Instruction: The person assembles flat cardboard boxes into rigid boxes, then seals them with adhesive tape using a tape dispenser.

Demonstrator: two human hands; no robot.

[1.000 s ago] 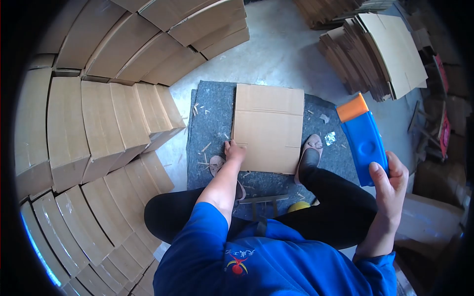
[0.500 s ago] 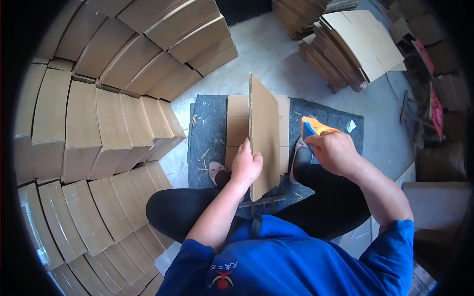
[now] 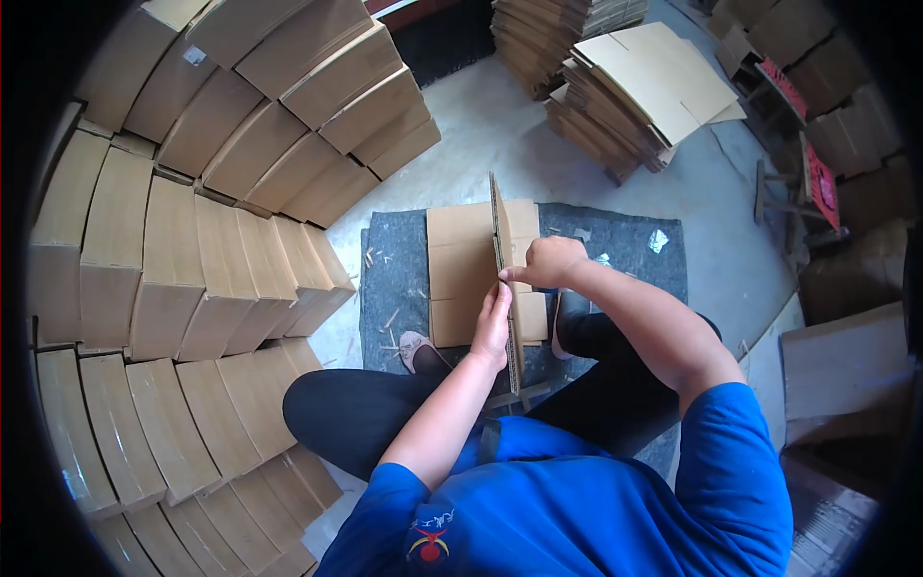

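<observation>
An upright cardboard sheet (image 3: 500, 231) stands on edge, seen almost end-on between my hands. My left hand (image 3: 492, 322) grips its left side and near edge. Against its right face, my right hand (image 3: 550, 262) is closed; a bit of blue shows beneath the fingers, and the rest of what it holds is hidden. Under the sheet, a flat cardboard piece (image 3: 457, 255) lies on the dark mat (image 3: 615, 226) between my feet.
Stacked cardboard boxes (image 3: 173, 240) fill the left side. A pile of flat cardboard (image 3: 663, 82) stands at the back right. Farther right are red-topped stools (image 3: 819, 185) and more cardboard (image 3: 846, 361). Small scraps lie on the mat.
My right hand has moved left with the orange and blue tool, from beside the sheet to its face. The sheet has turned more edge-on. The whole view has shifted slightly.
</observation>
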